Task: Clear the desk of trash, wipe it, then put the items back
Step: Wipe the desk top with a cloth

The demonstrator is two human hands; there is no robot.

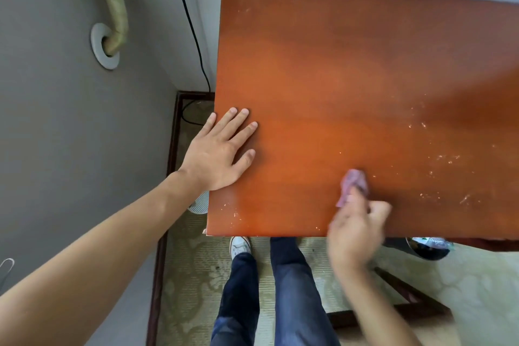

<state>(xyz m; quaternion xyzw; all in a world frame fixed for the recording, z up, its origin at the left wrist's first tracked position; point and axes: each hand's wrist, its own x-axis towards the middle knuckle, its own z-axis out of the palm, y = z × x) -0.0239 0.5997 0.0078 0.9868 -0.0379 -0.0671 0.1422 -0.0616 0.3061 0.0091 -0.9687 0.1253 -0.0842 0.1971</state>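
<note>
The orange-brown wooden desk [351,78] fills the upper right of the head view, its top bare except for pale specks and smudges toward the right and front. My left hand [219,149] lies flat on the desk's left edge, fingers straight and spread. My right hand [356,222], blurred by motion, grips a crumpled pink cloth [354,184] and presses it against the desktop near the front edge.
A grey wall stands on the left with a wrapped pipe [112,8] entering a wall fitting. A black cable [193,36] runs down behind the desk. A black trash bin [428,247] sits under the desk's front right. My legs and a white shoe [240,244] stand on patterned carpet.
</note>
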